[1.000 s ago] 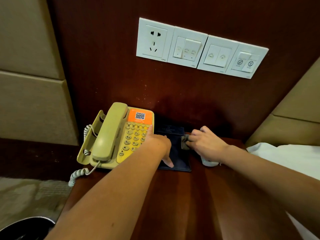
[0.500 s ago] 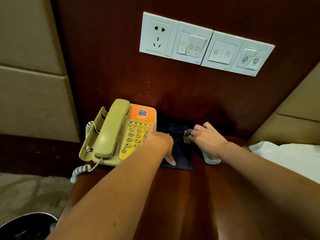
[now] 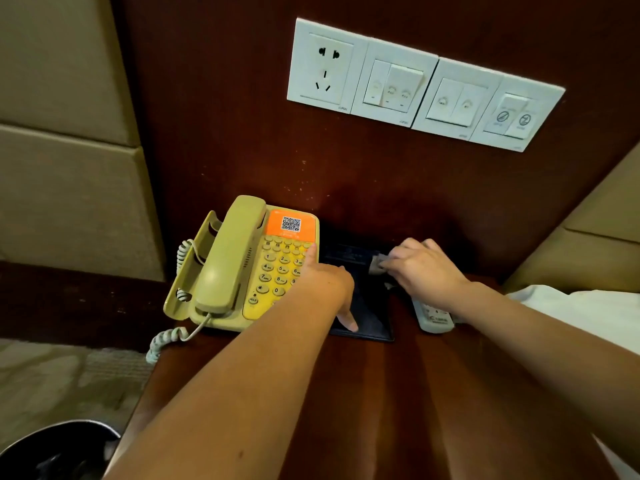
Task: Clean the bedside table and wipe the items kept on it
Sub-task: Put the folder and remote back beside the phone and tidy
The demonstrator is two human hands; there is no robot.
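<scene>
Dark wood table point(image 3: 398, 393) stands against a wood wall panel w/ socket and switches point(image 3: 426, 88); padded panels either side. Phone point(image 3: 235, 265) sits far left, dark pad point(image 3: 370, 317) just beside it in the middle, remote point(image 3: 434, 317) just right of the pad, partly under the R wrist. Bin point(image 3: 52, 448) is on the floor, lower left.

L hand point(image 3: 325, 282) lies across the phone/pad join: fingers mostly straight, index tip on the keypad, thumb pressed on the pad's near edge. It holds nothing, just pins the pad. R hand point(image 3: 422, 268) has fingers curled round a small grey cloth point(image 3: 377, 263), bunched and pressed on the pad's far part, near the wall.

Step in hand, as I read it: wiping the pad, w/ L hand steadying it. Phone, remote and bare tabletop look yet to do, tho can't tell for sure.

Next move prob calls for cloth strokes drawn toward the near edge, so the L thumb must lift or shift out of the way. Light pressure only; the pad could slide into the phone or nudge the remote.
</scene>
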